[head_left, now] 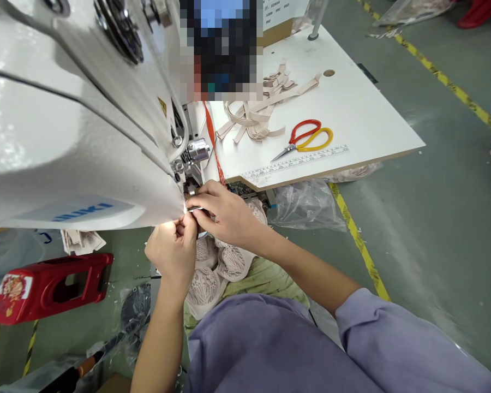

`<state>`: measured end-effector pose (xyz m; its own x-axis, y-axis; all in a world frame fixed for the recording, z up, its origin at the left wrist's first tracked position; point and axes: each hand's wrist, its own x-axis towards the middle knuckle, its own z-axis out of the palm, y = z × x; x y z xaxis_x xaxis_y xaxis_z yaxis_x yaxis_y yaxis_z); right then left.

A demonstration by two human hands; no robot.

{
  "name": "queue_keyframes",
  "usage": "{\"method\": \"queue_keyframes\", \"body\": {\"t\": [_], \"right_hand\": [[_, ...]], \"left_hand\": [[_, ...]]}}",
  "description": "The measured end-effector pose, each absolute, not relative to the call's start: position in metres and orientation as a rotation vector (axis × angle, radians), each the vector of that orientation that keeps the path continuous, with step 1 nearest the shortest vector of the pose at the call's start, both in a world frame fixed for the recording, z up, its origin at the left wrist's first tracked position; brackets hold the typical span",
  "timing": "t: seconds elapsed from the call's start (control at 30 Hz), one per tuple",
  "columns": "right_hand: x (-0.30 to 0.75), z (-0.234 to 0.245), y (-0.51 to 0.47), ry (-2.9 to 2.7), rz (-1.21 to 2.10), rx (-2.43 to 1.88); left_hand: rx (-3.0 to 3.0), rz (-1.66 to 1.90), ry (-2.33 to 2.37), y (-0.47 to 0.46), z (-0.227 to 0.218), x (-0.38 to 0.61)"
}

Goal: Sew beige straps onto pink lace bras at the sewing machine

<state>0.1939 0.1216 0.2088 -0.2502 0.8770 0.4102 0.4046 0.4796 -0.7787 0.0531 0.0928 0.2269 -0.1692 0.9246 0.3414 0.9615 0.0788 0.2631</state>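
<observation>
Under the head of a white sewing machine (82,136), my two hands meet close to the needle area. My left hand (172,248) is closed in a pinch; what lies between its fingertips is too small to make out. My right hand (229,215) is closed around a small dark metal tool (195,208) whose tip points at the left fingertips; its exact kind is mostly hidden. Below both hands, beige lace bras (207,278) rest on green cloth (265,281) over my lap. The needle itself is hidden.
On the white tabletop (364,120) lie beige elastic strips (257,117), scissors (306,136) with red and yellow handles, and a printed ruler (294,164). An orange-red ribbon (211,131) hangs beside the machine. A red stool (53,286) is at left; a plastic bag (306,204) hangs under the table.
</observation>
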Motion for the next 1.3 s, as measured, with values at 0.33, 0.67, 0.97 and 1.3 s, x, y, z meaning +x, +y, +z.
{"method": "queue_keyframes", "body": {"t": [0.33,0.67,0.97,1.3], "right_hand": [[0.194,0.209,0.122,-1.852,0.671,-1.070],[0.197,0.214,0.126,-1.971,0.630,-1.093],[0.197,0.235,0.130,-2.095,0.569,-1.223],[0.192,0.233,0.130,-2.070,0.478,-1.298]], "left_hand": [[-1.969,-0.644,-2.279,0.093,0.228,0.054],[-2.014,-0.563,-2.221,0.092,0.230,0.051],[-2.101,-0.575,-2.136,0.089,0.234,0.046],[-2.194,-0.483,-2.067,0.091,0.242,0.044]]}}
